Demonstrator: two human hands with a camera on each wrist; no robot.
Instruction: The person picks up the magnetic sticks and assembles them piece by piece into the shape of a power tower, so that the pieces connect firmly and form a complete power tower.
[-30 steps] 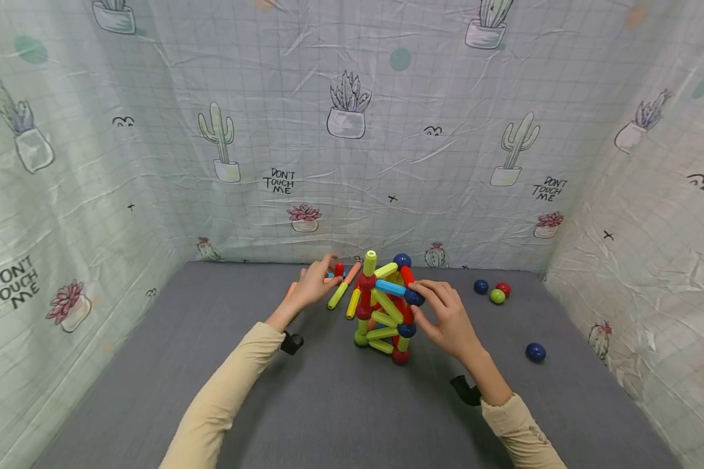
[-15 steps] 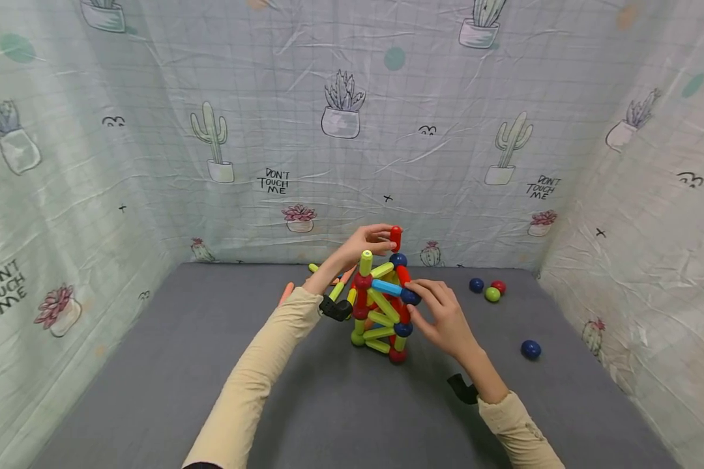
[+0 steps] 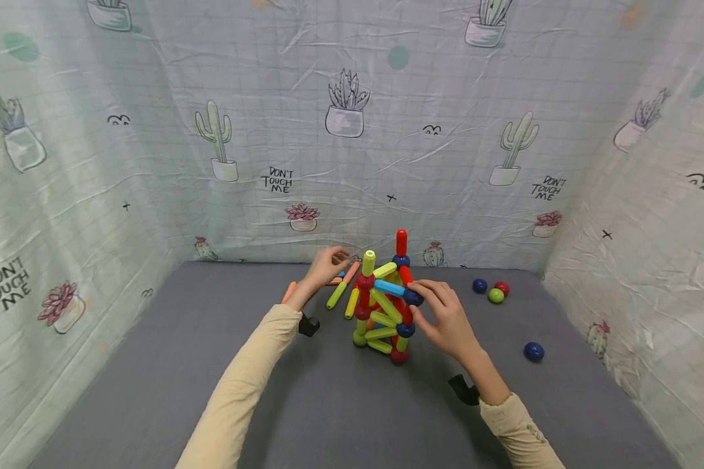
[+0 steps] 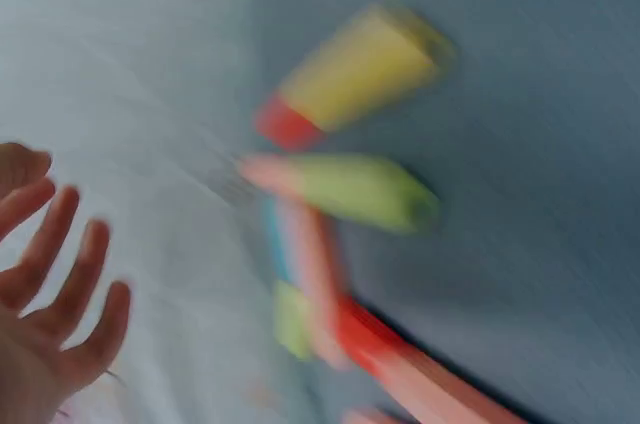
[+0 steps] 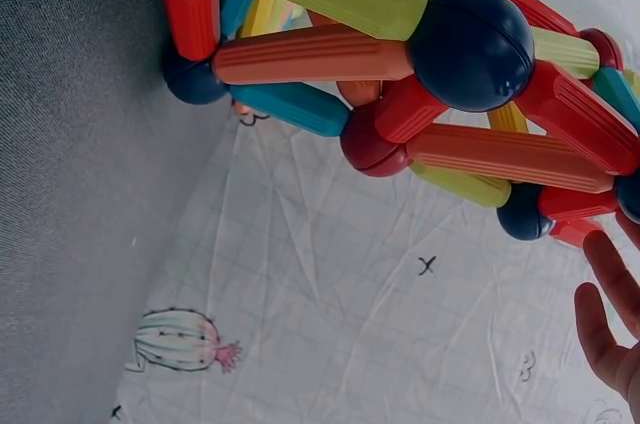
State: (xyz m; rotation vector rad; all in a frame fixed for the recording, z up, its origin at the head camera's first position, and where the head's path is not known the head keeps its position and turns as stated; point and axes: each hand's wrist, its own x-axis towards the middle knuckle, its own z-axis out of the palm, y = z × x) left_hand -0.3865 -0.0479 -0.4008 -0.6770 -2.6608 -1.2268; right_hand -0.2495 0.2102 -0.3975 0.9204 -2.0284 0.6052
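Note:
A tower of magnetic rods and balls stands mid-table in the head view. My right hand pinches the dark blue ball at its upper right, where a light blue rod joins. In the right wrist view, fingertips show at the tower's upper end. A short red rod stands upright on the rear top blue ball; a yellow-green rod rises from the front left corner. Left of the tower, my left hand hovers by loose rods, fingers apart and holding nothing.
Loose rods include a green-and-orange pair, a yellow one and an orange one. On the right lie blue, red and green balls, with another blue ball nearer. Cactus-print cloth hangs behind.
My left hand carried a short red rod from the loose pile to the tower's rear top ball, let go, and returned left. My right hand stayed on the blue ball.

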